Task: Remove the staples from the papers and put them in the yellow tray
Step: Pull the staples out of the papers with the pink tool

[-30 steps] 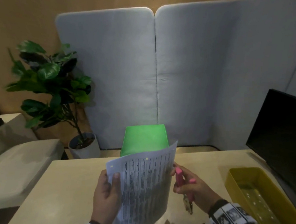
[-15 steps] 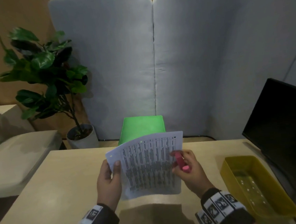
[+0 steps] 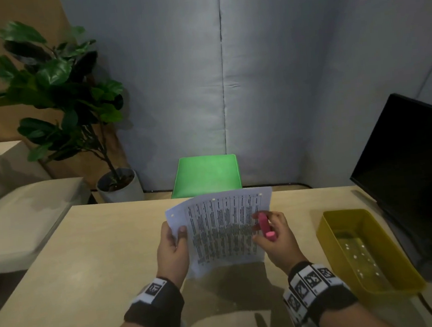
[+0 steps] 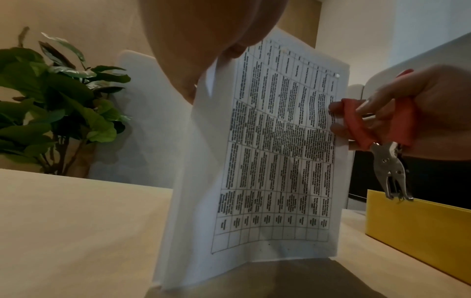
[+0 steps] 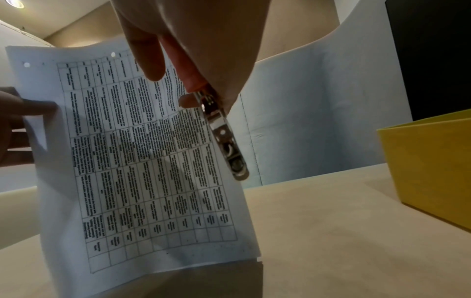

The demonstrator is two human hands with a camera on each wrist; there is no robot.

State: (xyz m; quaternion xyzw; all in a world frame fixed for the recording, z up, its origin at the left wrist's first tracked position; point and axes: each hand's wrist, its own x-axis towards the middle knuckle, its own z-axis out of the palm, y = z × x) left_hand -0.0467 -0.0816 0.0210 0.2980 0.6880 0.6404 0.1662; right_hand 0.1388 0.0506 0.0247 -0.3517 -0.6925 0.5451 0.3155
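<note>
Fingers (image 3: 182, 231) of the left hand (image 3: 171, 249) pinch the papers' (image 3: 224, 231) left edge; the right hand (image 3: 274, 234) curls round the pink-handled remover (image 3: 264, 227) and steadies the right edge. The papers stand upright, bottom edge on the worktop (image 3: 87, 268), left of the tray (image 3: 329, 231). Thin, floppy sheets: probably best gripped near the stapled corner, which I cannot locate.

Two bare forearms, each wearing a dark fabric wristband (image 3: 155, 309) near the yellow tray (image 3: 330, 236). White bands with square black-and-white coded markers (image 3: 312, 279) wrap both wristbands.
</note>
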